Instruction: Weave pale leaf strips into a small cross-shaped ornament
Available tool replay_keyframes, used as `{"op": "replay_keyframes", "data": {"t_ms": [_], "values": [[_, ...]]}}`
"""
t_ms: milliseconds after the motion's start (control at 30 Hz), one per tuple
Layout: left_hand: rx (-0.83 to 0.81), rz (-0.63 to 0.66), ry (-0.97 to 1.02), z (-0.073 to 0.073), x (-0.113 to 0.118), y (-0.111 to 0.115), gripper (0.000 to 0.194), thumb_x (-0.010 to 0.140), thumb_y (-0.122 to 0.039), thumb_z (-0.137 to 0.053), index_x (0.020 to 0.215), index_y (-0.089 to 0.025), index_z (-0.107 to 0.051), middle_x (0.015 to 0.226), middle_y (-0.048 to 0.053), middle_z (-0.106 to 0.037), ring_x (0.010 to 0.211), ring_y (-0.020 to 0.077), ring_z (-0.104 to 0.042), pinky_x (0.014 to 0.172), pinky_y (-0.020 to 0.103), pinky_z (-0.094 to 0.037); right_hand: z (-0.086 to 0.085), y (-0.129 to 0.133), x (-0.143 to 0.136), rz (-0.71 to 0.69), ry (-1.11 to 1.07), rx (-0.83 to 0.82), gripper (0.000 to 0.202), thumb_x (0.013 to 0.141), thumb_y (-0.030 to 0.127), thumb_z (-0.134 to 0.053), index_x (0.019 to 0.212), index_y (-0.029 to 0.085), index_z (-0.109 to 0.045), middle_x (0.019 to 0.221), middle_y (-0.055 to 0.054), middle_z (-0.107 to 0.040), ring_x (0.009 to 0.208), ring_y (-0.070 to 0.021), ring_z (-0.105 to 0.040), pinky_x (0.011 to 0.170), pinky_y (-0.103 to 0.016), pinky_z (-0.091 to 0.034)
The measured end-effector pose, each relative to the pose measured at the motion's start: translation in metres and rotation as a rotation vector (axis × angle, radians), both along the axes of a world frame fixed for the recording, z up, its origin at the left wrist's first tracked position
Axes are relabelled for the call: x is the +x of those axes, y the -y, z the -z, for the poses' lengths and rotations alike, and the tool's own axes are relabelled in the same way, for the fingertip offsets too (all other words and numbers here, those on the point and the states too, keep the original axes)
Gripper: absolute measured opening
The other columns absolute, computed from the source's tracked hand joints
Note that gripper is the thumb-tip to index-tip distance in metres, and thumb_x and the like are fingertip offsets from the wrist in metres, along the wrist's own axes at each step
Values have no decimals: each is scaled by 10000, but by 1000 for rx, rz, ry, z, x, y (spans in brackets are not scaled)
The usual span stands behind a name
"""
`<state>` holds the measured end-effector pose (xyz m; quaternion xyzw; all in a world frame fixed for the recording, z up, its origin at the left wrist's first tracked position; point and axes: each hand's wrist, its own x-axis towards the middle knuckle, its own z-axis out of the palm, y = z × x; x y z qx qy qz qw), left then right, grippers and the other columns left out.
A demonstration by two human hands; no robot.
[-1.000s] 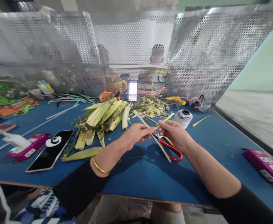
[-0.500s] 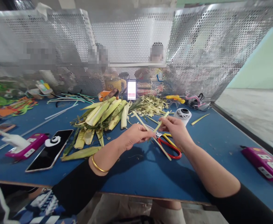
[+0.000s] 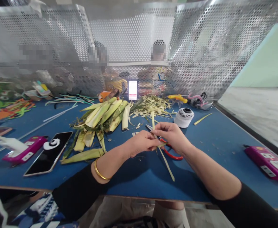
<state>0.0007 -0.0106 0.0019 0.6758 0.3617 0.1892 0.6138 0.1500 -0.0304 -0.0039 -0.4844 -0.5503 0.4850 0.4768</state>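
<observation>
Pale strips of corn husk (image 3: 167, 165) cross between my hands above the table. My left hand (image 3: 145, 141) is closed in a pinch on them from the left. From the right, my right hand (image 3: 171, 134) pinches the strips close to the crossing point, its fingers nearly touching the left ones. One end stands up beyond my fingers, another hangs down toward me. Scissors with red handles (image 3: 174, 155) lie beneath, partly hidden by my right hand. A spool of white thread (image 3: 184, 117) stands just beyond that hand.
Corn husks (image 3: 105, 115) are heaped left of centre, with husk scraps (image 3: 153, 106) behind. At left lie a phone (image 3: 50, 155) and a magenta power strip (image 3: 22, 148); another magenta device (image 3: 267, 161) sits at right. A perforated metal screen (image 3: 134, 34) closes the back, with people behind it.
Both hands have drawn closer together. The right hand has come down and left, turning the husk strips: one end now points upward and the lower end reaches nearer to me.
</observation>
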Motion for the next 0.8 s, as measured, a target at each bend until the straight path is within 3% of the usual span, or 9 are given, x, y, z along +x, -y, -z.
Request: {"op": "replay_keyframes", "data": {"t_ms": [200, 567, 667, 800], "values": [[137, 52, -64, -1, -1, -1, 330, 742, -299, -602, 449, -167, -528, 433, -27, -453, 430, 74, -328, 460, 251, -225, 6, -2, -2, 179, 64, 178, 222, 692, 351, -671, 605, 185, -552, 584, 34, -507, 570, -103, -433, 520, -237, -354], [62, 78, -51, -5, 1, 4, 259, 742, -336, -631, 580, -139, -673, 429, -37, -434, 434, 74, -344, 456, 233, -238, 12, -3, -4, 251, 177, 257, 183, 754, 344, -612, 652, 197, -574, 629, 16, -558, 639, -143, -496, 625, -277, -392], [-45, 6, 12, -3, -1, -2, 310, 750, -428, -650, 670, -133, -699, 467, -40, -448, 442, 67, -342, 456, 228, -225, 8, -12, 11, 213, 250, 284, 247, 820, 385, -544, 688, 189, -617, 691, -2, -617, 690, -154, -543, 679, -285, -411], [-147, -78, 72, -5, -5, -10, 428, 827, -510, -552, 752, -121, -715, 525, -18, -489, 446, 61, -351, 441, 229, -183, -2, -19, 32, 46, 519, 297, 356, 910, 428, -422, 774, 194, -654, 707, -22, -656, 694, -165, -585, 687, -291, -411]]}}
